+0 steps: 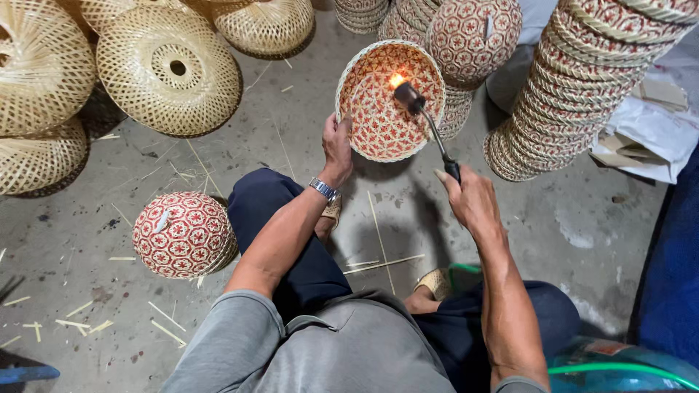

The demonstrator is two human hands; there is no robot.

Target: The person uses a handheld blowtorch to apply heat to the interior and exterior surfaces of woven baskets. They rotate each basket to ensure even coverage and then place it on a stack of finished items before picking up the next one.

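the person sits low over a concrete floor [218,156], knees apart, both bare arms stretched forward. the left hand [337,145] grips the rim of a red-and-white woven basket [378,120] at its lower left edge, fingers closed around the rim, and holds it tilted up off the floor so that its open inside faces the camera. a metal wristwatch [324,189] sits on that wrist.

the right hand [470,200] is closed around the handle of a gas torch [429,124], whose thin dark stem runs up and to the left from the fist. the torch head sits inside the basket's opening, near the upper middle — a small orange flame [397,78] burns at its tip, just beside the weave.

to the left of the person's knee, a finished red-and-white basket [183,234] lies upside down on the floor, apart from both hands. further up on the left stand several pale, undyed bamboo lampshades [169,69], domed and open-woven. at the upper right a tall leaning stack of red-and-white baskets [575,87] rests on the floor, with more of the same kind behind the held basket [473,36]. thin bamboo splinters [382,263] are scattered over the floor between the legs and around the left side. a green hose [619,367] crosses the lower right corner.
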